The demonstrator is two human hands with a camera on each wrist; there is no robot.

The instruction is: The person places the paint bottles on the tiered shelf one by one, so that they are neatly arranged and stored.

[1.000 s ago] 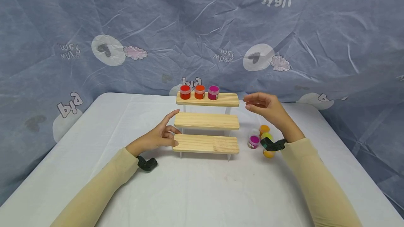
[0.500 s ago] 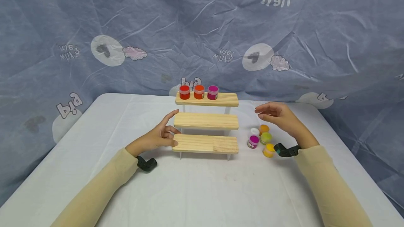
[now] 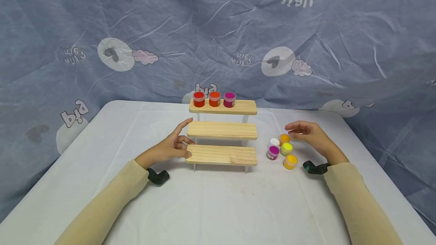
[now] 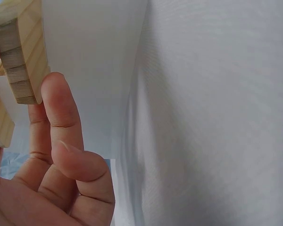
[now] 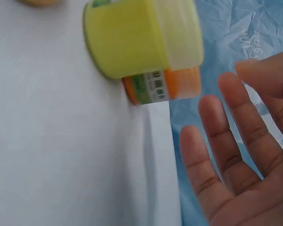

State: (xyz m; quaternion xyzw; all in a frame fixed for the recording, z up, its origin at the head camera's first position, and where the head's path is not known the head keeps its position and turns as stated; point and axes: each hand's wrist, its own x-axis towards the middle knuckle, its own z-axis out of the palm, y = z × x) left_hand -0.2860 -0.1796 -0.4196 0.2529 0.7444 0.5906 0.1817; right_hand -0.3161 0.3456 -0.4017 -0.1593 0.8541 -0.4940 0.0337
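A three-tier wooden display stand (image 3: pixel 221 154) with white side supports stands mid-table. My left hand (image 3: pixel 172 147) grips the left end of its lowest board, thumb on top and fingers beneath; in the left wrist view its fingers (image 4: pixel 61 108) lie against the underside of the board (image 4: pixel 30 52). My right hand (image 3: pixel 311 135) holds nothing, its fingers loosely bent just right of an orange paint jar (image 3: pixel 284 139). Close by stand a yellow-green jar (image 3: pixel 286 149), a white jar (image 3: pixel 274 143), a purple jar (image 3: pixel 273 153) and a yellow-orange jar (image 3: pixel 290 162).
On the top board a red jar (image 3: pixel 199 100), an orange-red jar (image 3: pixel 214 99) and a magenta jar (image 3: pixel 229 100) stand in a row from its left end. White cloth covers the table (image 3: pixel 218 207). A blue-grey printed curtain (image 3: pixel 190 29) hangs behind.
My right hand has moved from beside the top board down and to the right, towards the loose jars, uncovering them. The left hand stays on the lowest board.
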